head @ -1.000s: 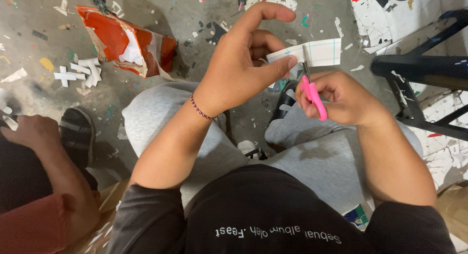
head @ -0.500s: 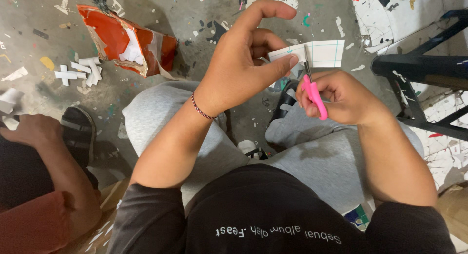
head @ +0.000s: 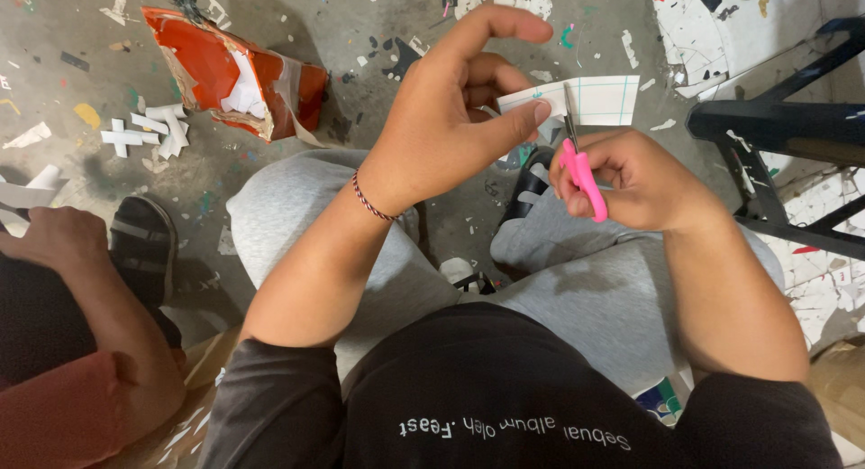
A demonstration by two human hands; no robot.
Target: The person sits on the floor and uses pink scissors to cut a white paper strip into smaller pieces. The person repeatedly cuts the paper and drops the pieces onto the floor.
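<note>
While pinched in left hand (head: 441, 136), one gridded paper (head: 581, 101); right hand (head: 631, 181) around one pink scissors (head: 581, 172) (blades upward).

Pink-handled scissors (head: 581, 176), white paper (head: 595, 100) with teal grid lines, orange-red torn carton (head: 230, 72), grey trousers (head: 595, 289)

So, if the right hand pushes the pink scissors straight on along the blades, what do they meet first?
The right hand holds the pink scissors with blades pointing up the picture into the white gridded paper that the left hand pinches. The paper comes first; past it, probably only the littered floor, much lower.
</note>
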